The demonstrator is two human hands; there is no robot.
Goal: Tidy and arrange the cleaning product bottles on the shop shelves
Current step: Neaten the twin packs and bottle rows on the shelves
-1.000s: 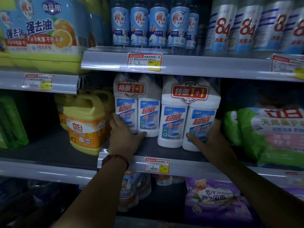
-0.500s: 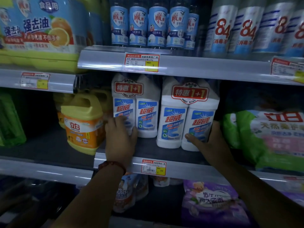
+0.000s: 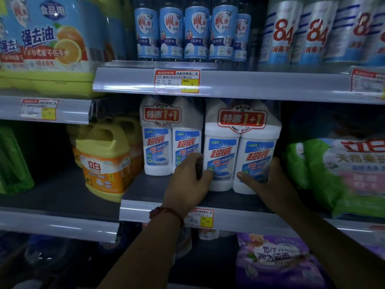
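Observation:
Two twin packs of white toilet-cleaner bottles with blue labels stand on the middle shelf [image 3: 239,207]. The right twin pack [image 3: 241,147] sits nearer the shelf's front edge. My left hand [image 3: 188,181] grips its lower left side, thumb on the front label. My right hand [image 3: 268,180] grips its lower right side, thumb across the front. The left twin pack [image 3: 164,140] stands further back, free of both hands; my left hand covers its lower right corner.
A yellow and orange detergent jug [image 3: 104,163] stands to the left on a lower shelf, more jugs behind it. Green soft packs [image 3: 341,174] lie to the right. Blue-labelled bottles [image 3: 183,32] and "84" disinfectant bottles [image 3: 298,32] fill the shelf above. A purple bag [image 3: 275,259] lies below.
My left hand left the left twin pack and moved right onto the right twin pack. My right hand stayed on that pack's right side.

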